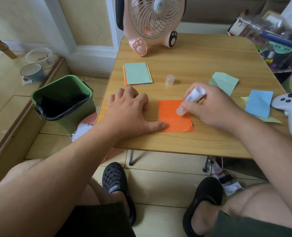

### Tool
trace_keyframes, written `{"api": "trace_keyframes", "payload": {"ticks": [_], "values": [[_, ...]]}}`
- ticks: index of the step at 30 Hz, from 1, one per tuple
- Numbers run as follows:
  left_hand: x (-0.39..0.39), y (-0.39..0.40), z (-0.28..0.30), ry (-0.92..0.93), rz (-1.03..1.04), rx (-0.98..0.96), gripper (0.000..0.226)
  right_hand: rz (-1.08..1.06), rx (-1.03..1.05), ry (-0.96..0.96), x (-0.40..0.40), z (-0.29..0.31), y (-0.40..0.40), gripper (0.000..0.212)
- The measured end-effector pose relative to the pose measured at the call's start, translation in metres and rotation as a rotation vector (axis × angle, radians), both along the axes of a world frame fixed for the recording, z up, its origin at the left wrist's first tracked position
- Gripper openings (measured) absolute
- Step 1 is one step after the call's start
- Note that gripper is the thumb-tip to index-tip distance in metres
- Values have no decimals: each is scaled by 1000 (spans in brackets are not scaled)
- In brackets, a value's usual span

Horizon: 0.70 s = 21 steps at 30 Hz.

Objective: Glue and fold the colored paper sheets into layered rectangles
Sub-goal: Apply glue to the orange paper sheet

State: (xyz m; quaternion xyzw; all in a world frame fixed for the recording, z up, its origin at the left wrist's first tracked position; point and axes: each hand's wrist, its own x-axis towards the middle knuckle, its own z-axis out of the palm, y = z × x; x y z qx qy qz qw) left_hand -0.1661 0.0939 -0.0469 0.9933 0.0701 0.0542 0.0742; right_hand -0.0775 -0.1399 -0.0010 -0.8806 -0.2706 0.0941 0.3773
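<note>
The orange sheet lies flat on the wooden table, its near edge a little in from the table's front edge, with bare wood showing on that side; the right hand curls round a white glue stick, held tilted with its tip down on the sheet's upper right part; the left hand lies spread and relaxed on the table just left of the orange sheet, its thumb tip touching the sheet's lower left corner, fingers holding nothing; beyond the orange sheet, toward the back, the clear glue cap stands upright by itself on bare wood; behind and left of the orange sheet a neat stack of papers with a pale green top sits near the table's left edge, other colours peeking out at its borders; to the right of the orange sheet lie a creased green sheet and a creased blue sheet, the blue one resting over pale yellow-green paper close to the table's right edge; a white game controller overhangs that same edge beside the blue sheet; a pink fan stands at the back edge, well beyond the orange sheet, with an open stretch of wood between them; left of the table, on the floor, sits a green bin with a black liner.
</note>
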Motion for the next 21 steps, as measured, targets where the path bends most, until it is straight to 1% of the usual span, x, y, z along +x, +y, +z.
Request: {"api": "trace_keyframes", "payload": {"ticks": [9,16,21], "values": [[-2,0,1,10,-3,-8,86,82,2,3,-10,-8,26,17],[-3,-1,1,1,-1,-23,84,149,-34,29,-14,-8,32,15],[-3,0,2,8,-4,-35,84,103,-63,22,-13,-4,28,21]]}}
